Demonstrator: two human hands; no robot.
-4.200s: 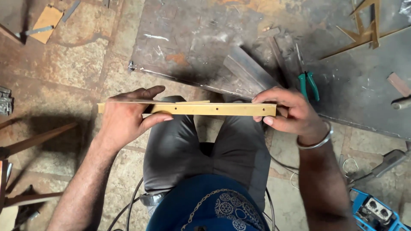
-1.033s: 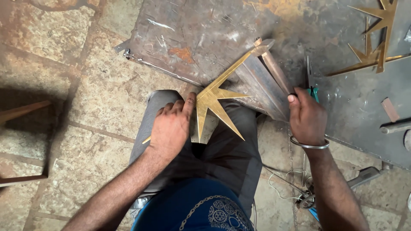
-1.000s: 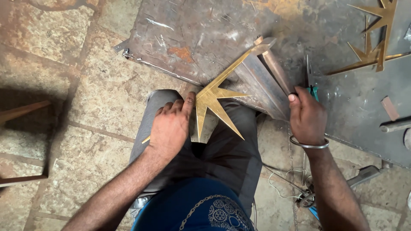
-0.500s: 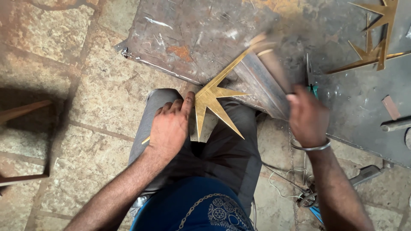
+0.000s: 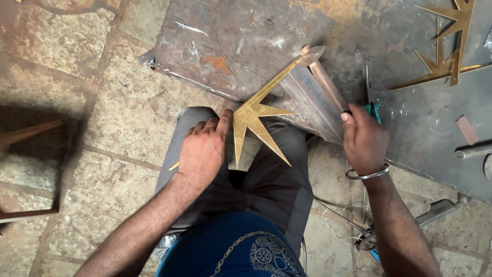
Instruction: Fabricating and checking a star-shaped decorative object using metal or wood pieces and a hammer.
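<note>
The floor [image 5: 118,118] is being seen as irregular stone slabs, brown and grey, joined by dark seams. A large scratched and rust-spotted steel plate [image 5: 241,41] is lying flat on it at the top. Thin reddish bars [image 5: 25,133], possibly part of a frame, are showing at the left edge. Daylight is being cast evenly, with a dark shadow [image 5: 41,123] at left.
</note>
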